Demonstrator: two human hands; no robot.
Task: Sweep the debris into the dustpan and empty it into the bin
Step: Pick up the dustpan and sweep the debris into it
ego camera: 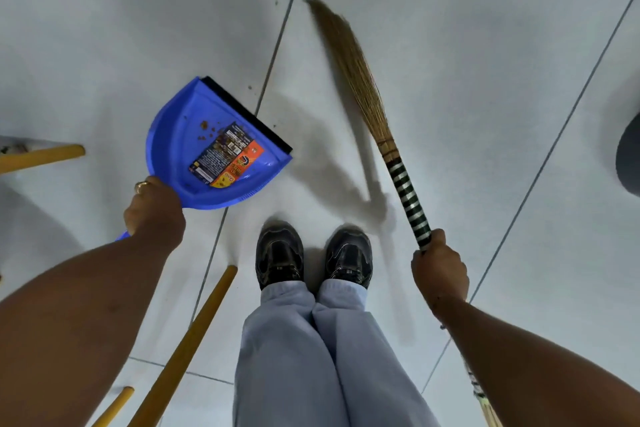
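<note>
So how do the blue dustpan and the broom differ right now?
The blue dustpan is broad, plastic and scoop-shaped; the broom is long and thin, with straw bristles. The dustpan carries brown crumbs and a printed label; the broom has a green-and-white striped grip. The left hand holds the dustpan, the right hand the broom. Both are held over the tiled floor.

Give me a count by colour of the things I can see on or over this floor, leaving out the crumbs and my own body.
Blue: 1, the dustpan
Straw brown: 1, the broom
Yellow: 3, wooden legs
Black: 2, shoes
Total: 7
</note>
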